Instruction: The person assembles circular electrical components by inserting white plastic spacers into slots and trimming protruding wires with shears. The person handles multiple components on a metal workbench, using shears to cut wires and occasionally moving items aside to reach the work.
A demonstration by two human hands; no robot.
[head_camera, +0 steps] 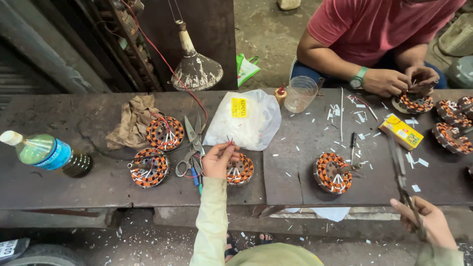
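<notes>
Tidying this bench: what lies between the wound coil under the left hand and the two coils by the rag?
In the head view, scissors and small hand tools lie between that coil and the two coils.

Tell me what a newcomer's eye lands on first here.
The orange copper-wound stators on the bench: the left hand touches one stator at centre. The right hand holds long pliers at lower right. Across the bench, a person in a red shirt works another.

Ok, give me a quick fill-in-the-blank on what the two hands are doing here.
1. The left hand touches the wound coil beside the white ____ bag.
2. The right hand holds long ____.
3. At the bench's left end lies a ____ bottle.

Missing: plastic; scissors; green
</notes>
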